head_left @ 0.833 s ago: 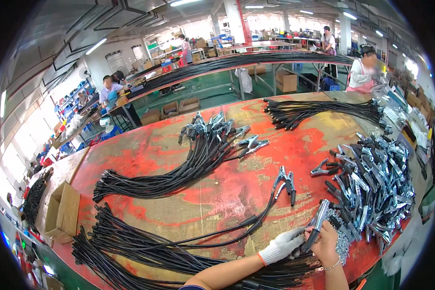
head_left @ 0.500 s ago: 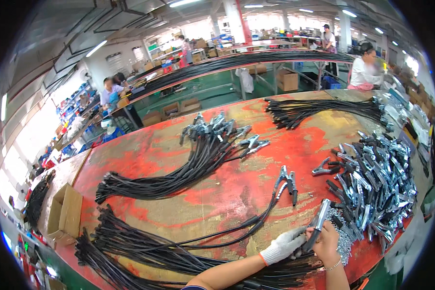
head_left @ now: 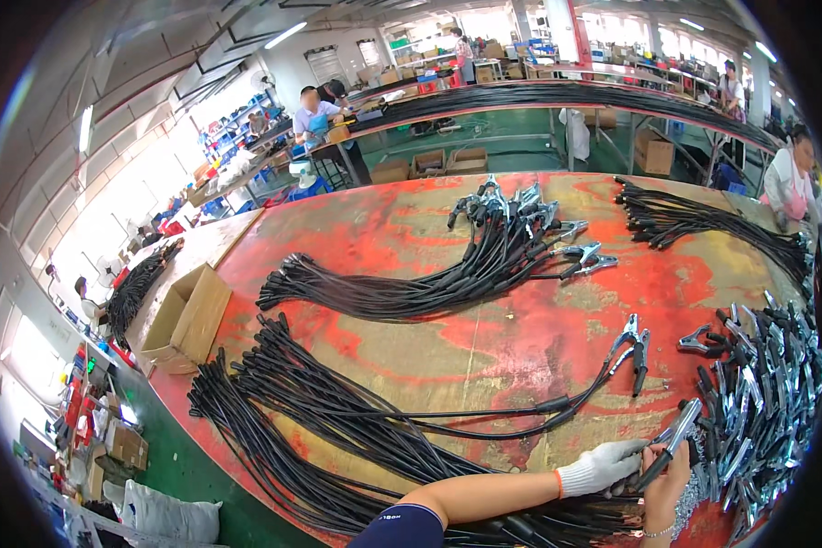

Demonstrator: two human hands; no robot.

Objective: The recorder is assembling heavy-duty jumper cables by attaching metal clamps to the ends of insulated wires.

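Note:
My right hand (head_left: 670, 482), bare with a bracelet at the wrist, grips a spring clamp (head_left: 682, 427) with silver jaws and black handles. Right beside it, my gloved left hand (head_left: 601, 468) is closed, its fingertips at the clamp's handles; what they pinch is hidden. Below both hands run loose black cables (head_left: 374, 411), bunched toward the left. Two cables lead to a fitted clamp (head_left: 632, 352) lying ahead of my hands. To the right is a large heap of loose clamps (head_left: 767, 402), and small metal parts (head_left: 690, 500) lie next to my right hand.
A bundle of cables with clamps (head_left: 411, 290) lies mid-table, another cable bundle (head_left: 703, 217) at the far right. An open cardboard box (head_left: 192, 315) stands at the table's left edge. Beyond the red, worn tabletop (head_left: 356, 352), several people work at other benches.
The view has swung left, so the table and things appear farther right. My hands stay together at the clamp, which remains in my right hand.

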